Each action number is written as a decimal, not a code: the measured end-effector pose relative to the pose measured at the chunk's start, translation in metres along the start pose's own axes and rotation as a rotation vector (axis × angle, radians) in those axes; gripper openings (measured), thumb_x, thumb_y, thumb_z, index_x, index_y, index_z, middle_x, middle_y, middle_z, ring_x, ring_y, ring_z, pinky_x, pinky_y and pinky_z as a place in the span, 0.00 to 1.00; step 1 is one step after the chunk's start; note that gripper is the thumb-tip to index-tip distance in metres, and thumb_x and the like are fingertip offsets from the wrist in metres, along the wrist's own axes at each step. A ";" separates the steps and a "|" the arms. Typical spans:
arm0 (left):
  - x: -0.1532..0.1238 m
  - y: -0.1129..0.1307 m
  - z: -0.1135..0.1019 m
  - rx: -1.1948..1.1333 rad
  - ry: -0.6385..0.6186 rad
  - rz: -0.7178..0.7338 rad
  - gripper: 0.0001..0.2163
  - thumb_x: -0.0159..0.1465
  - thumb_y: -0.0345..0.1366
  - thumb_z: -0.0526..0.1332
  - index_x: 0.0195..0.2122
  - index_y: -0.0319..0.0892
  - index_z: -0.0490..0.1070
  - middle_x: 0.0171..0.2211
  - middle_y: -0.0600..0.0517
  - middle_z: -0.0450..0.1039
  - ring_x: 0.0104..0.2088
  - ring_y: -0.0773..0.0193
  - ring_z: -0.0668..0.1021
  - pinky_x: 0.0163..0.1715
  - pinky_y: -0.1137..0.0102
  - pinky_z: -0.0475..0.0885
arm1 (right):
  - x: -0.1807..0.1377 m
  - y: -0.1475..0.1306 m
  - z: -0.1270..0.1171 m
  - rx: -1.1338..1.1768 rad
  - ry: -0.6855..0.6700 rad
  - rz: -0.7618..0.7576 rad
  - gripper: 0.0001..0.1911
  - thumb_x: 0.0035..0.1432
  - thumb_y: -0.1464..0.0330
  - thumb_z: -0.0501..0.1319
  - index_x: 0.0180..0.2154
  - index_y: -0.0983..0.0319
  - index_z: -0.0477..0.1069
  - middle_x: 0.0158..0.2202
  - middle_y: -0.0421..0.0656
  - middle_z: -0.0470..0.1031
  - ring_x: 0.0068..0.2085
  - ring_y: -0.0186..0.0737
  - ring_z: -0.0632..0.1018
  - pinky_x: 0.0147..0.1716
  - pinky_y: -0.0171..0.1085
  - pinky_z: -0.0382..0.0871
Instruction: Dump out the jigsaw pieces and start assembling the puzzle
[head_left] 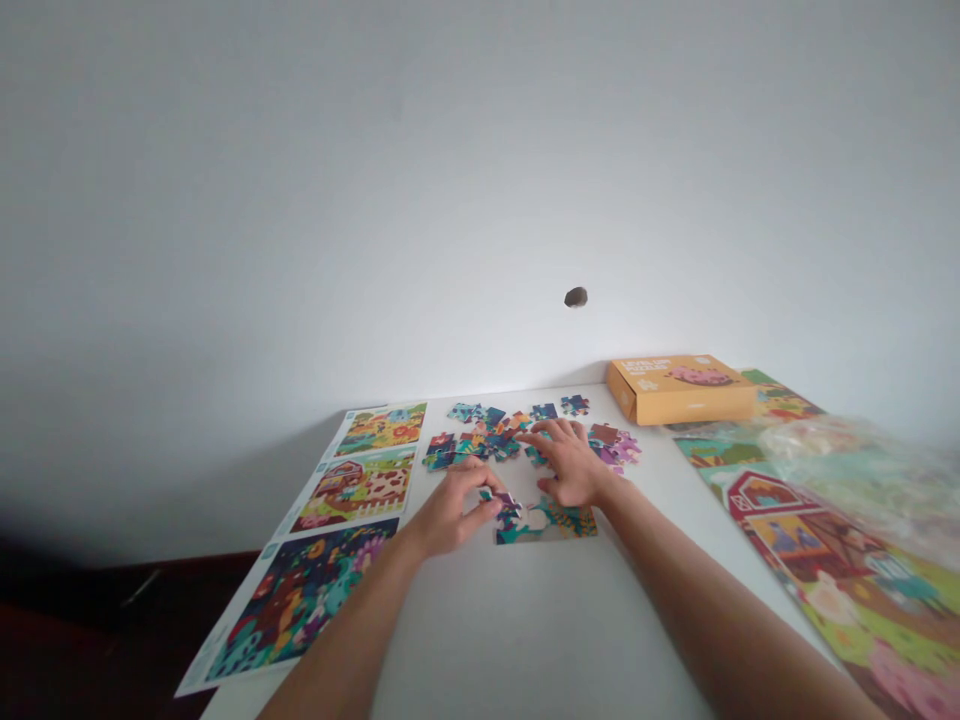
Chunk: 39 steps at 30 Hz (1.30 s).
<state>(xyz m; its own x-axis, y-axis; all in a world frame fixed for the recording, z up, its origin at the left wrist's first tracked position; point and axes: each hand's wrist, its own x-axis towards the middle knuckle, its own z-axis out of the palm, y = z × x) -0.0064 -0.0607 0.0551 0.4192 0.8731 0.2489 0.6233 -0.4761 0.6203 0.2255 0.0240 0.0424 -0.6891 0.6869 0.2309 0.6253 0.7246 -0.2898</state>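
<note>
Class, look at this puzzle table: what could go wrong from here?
The left hand pinches a piece right by the joined section, so pressing could push that section apart. The right hand reaches over loose pieces and might scatter some. The picture sheet lies along the left side of the table, where the left forearm could nudge it.

The right hand hides some of the pieces, and the left forearm covers part of the printed sheet. The farm poster runs off the right edge, blurred under plastic; small print on the box is unreadable
</note>
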 end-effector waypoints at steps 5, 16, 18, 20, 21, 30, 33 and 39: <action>0.001 0.010 0.003 0.016 -0.177 0.020 0.17 0.68 0.46 0.52 0.46 0.45 0.76 0.41 0.47 0.71 0.47 0.56 0.69 0.52 0.63 0.64 | -0.004 0.030 -0.005 -0.074 -0.044 0.197 0.44 0.45 0.68 0.66 0.64 0.50 0.57 0.61 0.50 0.57 0.62 0.63 0.55 0.58 0.66 0.36; 0.001 0.009 0.002 -0.006 -0.192 0.021 0.16 0.67 0.45 0.53 0.46 0.45 0.76 0.41 0.47 0.74 0.48 0.55 0.70 0.52 0.62 0.65 | -0.001 0.020 0.000 -0.126 0.082 0.197 0.38 0.51 0.65 0.64 0.63 0.53 0.58 0.62 0.52 0.55 0.64 0.60 0.51 0.59 0.67 0.31; 0.001 0.008 0.000 -0.018 -0.168 0.035 0.15 0.67 0.43 0.54 0.45 0.45 0.76 0.43 0.47 0.75 0.49 0.55 0.69 0.55 0.61 0.63 | -0.001 0.009 0.000 -0.080 0.066 0.098 0.38 0.51 0.59 0.65 0.63 0.51 0.58 0.63 0.51 0.54 0.64 0.61 0.51 0.59 0.68 0.32; 0.001 0.004 -0.003 0.010 -0.122 0.045 0.13 0.66 0.42 0.55 0.43 0.44 0.76 0.46 0.47 0.75 0.51 0.54 0.69 0.57 0.59 0.60 | -0.001 0.000 0.001 -0.037 0.031 0.005 0.40 0.48 0.55 0.67 0.63 0.50 0.59 0.64 0.50 0.54 0.65 0.62 0.51 0.59 0.69 0.31; 0.001 0.002 -0.005 0.039 -0.100 0.043 0.12 0.65 0.42 0.56 0.40 0.44 0.76 0.47 0.47 0.74 0.52 0.54 0.68 0.58 0.59 0.59 | -0.001 -0.004 0.003 -0.022 0.007 -0.026 0.41 0.47 0.54 0.67 0.62 0.49 0.59 0.64 0.50 0.54 0.65 0.63 0.50 0.59 0.70 0.31; -0.003 -0.005 -0.008 0.304 -0.130 -0.049 0.10 0.61 0.41 0.60 0.27 0.43 0.74 0.55 0.48 0.65 0.56 0.48 0.63 0.56 0.56 0.59 | 0.001 -0.009 0.011 0.008 -0.072 -0.058 0.42 0.46 0.52 0.68 0.62 0.48 0.60 0.65 0.51 0.54 0.66 0.63 0.50 0.58 0.72 0.29; -0.003 -0.005 -0.008 0.287 -0.137 -0.039 0.10 0.60 0.40 0.61 0.26 0.42 0.74 0.55 0.48 0.64 0.57 0.47 0.63 0.56 0.56 0.59 | 0.000 -0.011 0.010 0.014 -0.067 -0.065 0.41 0.48 0.52 0.67 0.62 0.48 0.60 0.65 0.51 0.54 0.66 0.63 0.50 0.58 0.72 0.30; -0.004 -0.006 -0.008 0.296 -0.148 -0.071 0.08 0.57 0.38 0.63 0.23 0.41 0.72 0.56 0.47 0.62 0.58 0.45 0.61 0.55 0.55 0.59 | 0.000 -0.013 0.010 0.024 -0.101 -0.070 0.43 0.45 0.50 0.68 0.62 0.49 0.61 0.66 0.51 0.53 0.66 0.64 0.49 0.58 0.72 0.28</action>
<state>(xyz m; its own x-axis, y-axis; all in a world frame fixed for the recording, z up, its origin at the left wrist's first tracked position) -0.0173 -0.0607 0.0563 0.4455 0.8909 0.0883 0.8099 -0.4431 0.3844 0.2135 0.0144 0.0366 -0.7647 0.6250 0.1567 0.5664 0.7680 -0.2991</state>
